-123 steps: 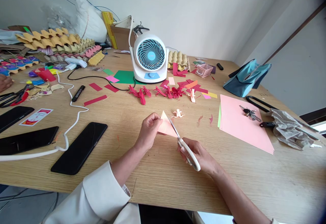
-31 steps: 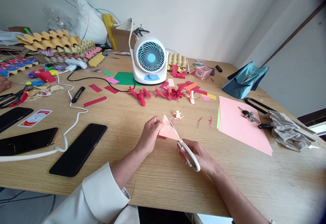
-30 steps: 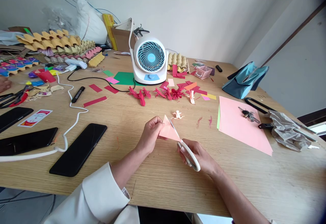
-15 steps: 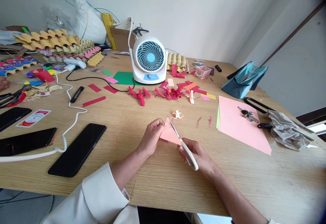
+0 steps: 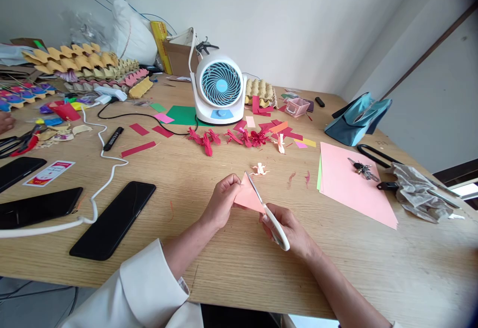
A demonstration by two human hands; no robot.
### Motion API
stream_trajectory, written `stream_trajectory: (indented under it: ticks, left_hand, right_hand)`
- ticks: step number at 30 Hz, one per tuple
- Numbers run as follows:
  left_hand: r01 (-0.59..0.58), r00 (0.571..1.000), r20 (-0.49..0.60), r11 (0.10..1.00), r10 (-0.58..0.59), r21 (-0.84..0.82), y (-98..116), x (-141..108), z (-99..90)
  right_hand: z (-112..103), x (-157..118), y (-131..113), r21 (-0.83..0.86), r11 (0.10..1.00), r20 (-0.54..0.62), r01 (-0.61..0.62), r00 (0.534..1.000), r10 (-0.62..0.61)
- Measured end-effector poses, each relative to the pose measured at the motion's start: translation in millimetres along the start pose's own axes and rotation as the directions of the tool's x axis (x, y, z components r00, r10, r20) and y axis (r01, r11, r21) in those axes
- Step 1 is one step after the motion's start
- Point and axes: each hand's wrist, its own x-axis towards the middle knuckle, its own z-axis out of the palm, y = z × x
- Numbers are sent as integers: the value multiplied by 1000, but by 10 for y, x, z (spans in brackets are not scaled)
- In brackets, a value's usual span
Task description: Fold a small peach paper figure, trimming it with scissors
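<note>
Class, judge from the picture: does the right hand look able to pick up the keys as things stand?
Probably not immediately: the right hand has its grip on the white-handled scissors. Otherwise the keys seem accessible, lying uncovered on pink paper.

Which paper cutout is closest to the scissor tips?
The pale peach cutout just beyond the scissors; the other peach cutout and the red cutouts sit farther back.
</note>
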Motion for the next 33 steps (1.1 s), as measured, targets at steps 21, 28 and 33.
stream_trajectory:
  ticks: [21, 28, 33]
  left_hand:
    - [-4, 1000, 9, 1000, 4, -24, 11, 15, -13]
    - [-30, 999, -17, 999, 30, -12, 29, 39, -23]
    - [-50, 998, -25, 998, 51, 39, 49, 57, -26]
  right_hand:
    - [-2, 23, 60, -10, 1000, -43, 28, 999, -28]
    - [-178, 63, 93, -228, 974, -212, -6, 976, -44]
    - [-623, 79, 263, -561, 773, -498, -297, 867, -29]
